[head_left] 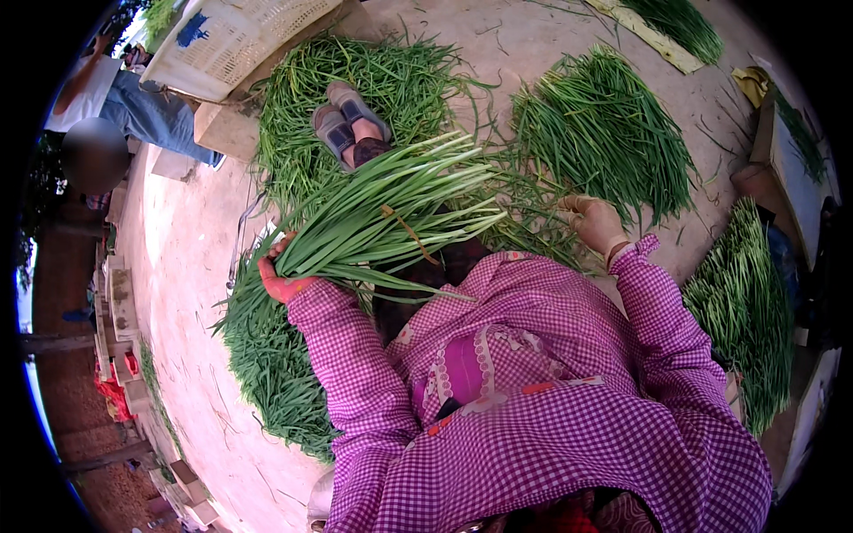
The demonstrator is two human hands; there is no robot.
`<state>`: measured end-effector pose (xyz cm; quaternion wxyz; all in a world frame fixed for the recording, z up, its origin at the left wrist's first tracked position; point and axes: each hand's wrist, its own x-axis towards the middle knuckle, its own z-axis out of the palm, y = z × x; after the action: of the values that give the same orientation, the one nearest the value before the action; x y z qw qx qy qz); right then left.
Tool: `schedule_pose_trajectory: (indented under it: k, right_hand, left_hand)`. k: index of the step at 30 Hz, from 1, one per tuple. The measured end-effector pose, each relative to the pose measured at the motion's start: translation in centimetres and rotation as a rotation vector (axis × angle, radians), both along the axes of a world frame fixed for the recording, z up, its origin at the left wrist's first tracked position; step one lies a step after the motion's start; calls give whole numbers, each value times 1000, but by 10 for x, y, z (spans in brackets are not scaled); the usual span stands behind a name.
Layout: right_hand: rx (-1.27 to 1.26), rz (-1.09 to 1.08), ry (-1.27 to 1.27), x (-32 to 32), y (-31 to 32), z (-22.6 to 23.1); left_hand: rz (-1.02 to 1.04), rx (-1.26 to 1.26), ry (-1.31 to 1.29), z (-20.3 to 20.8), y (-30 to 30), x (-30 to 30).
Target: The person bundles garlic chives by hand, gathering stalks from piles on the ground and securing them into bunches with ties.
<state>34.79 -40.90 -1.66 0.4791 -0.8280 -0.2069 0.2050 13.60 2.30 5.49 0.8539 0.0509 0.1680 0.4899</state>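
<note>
A big bunch of garlic chives (373, 213), dark green leaves with pale stem ends pointing right, lies across my lap. My left hand (283, 274), in an orange-palmed glove, is closed around its leafy end. A brown, withered blade (410, 234) crosses the bunch. Off to the right, my right hand (593, 222) in a pale glove has its fingers curled together above loose chive blades (533, 213) on the ground. Whatever those fingers hold, if anything, is too small to make out.
Chives lie in a pile (293, 98) under my shoes (342, 120), in a heap (604, 129) ahead right, another (275, 373) at left, and a stack (746, 311) at far right. A white plastic crate (235, 44) stands front left, near a person in jeans (155, 111).
</note>
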Motion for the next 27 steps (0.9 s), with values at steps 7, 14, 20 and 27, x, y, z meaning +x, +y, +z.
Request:
schedule_pose_trajectory:
  k: [7, 14, 20, 27]
  right_hand:
    - [16, 39, -785, -27, 67, 87]
    - [-59, 231, -836, -50, 100, 86]
    - [-188, 116, -808, -41, 63, 70]
    - [2, 54, -140, -32, 17, 54]
  left_hand:
    - [-42, 177, -10, 7, -13, 12]
    - [-155, 201, -139, 26, -32, 16]
    - [-15, 249, -60, 20, -24, 13]
    - [151, 189, -22, 34, -17, 7]
